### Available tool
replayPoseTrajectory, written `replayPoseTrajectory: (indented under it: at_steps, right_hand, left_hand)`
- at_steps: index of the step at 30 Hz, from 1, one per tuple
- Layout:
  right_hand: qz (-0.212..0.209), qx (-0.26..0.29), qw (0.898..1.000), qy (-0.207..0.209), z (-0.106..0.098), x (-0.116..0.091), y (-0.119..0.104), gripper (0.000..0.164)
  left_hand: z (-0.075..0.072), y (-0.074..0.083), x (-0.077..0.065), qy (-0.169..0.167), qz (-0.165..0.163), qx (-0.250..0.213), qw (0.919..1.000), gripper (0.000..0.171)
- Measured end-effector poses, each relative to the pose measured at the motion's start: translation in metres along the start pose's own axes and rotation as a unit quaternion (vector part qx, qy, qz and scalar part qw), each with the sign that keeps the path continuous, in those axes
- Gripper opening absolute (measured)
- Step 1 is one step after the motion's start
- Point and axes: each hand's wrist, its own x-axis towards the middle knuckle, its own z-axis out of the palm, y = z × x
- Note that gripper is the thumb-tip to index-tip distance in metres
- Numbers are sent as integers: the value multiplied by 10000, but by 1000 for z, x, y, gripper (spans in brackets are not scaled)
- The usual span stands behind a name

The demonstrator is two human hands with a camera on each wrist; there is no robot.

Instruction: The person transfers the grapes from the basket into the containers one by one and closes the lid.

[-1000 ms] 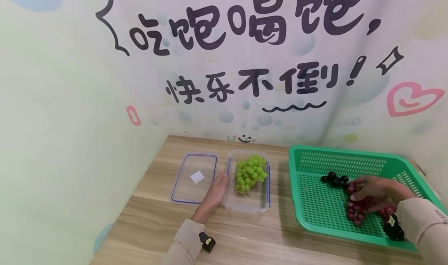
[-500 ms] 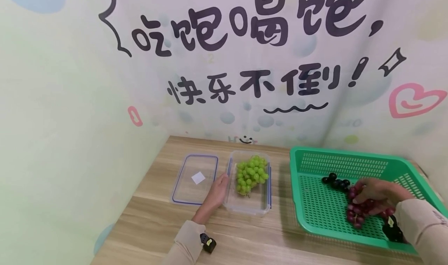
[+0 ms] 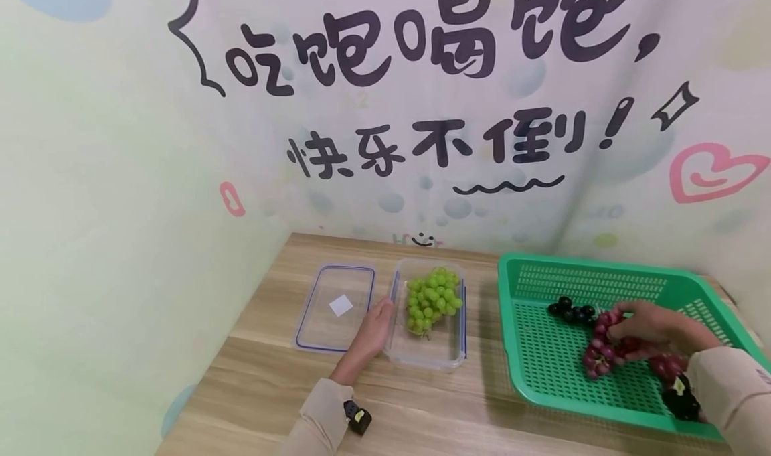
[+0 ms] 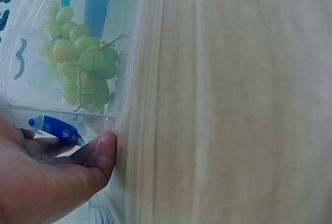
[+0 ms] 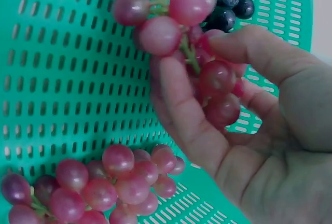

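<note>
My right hand (image 3: 647,329) grips a bunch of red grapes (image 3: 598,355) inside the green basket (image 3: 524,369). In the right wrist view, thumb and fingers close round the stem and several berries of this bunch (image 5: 161,35). A second red bunch (image 5: 119,185) lies on the basket floor below the hand. Black grapes (image 3: 571,311) lie just left of the held bunch. My left hand (image 3: 375,325) holds the left side of a clear plastic container (image 3: 421,361), thumb and fingers about its blue-edged flap (image 4: 59,128). Green grapes (image 3: 430,302) lie in the container.
Left of the container lies its clear lid (image 3: 319,322) with a blue seal and a white paper square (image 3: 340,305). All stand on a wood-grain table (image 3: 434,409), against a printed wall cloth (image 3: 361,201) at the back and left.
The right hand has taken hold of the red bunch and shifted it slightly left and up, apart from the second red bunch. The black grapes have moved slightly. The left hand stays at the container.
</note>
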Motion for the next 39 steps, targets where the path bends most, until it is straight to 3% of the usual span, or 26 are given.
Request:
replayPoseTrajectory:
  at_steps: [12,18,25,39]
  right_hand:
    - [-542,433,9971,-306,-3,-2,-16,24]
    - [-706,489,9961,-207,-4,-8,-28,27]
    - [-952,469,9942,-190,-7,-10,-36,20]
    - [-936,602,9933,304,-5,-13,-53,31]
  left_hand:
    - [-1,-2,0,11,11,-26,10000,36]
    - [0,-2,1,2,-33,-71,10000,36]
    - [-1,-1,1,-8,-38,-50,10000,35]
    - [-1,-2,2,-83,-33,-69,9999,35]
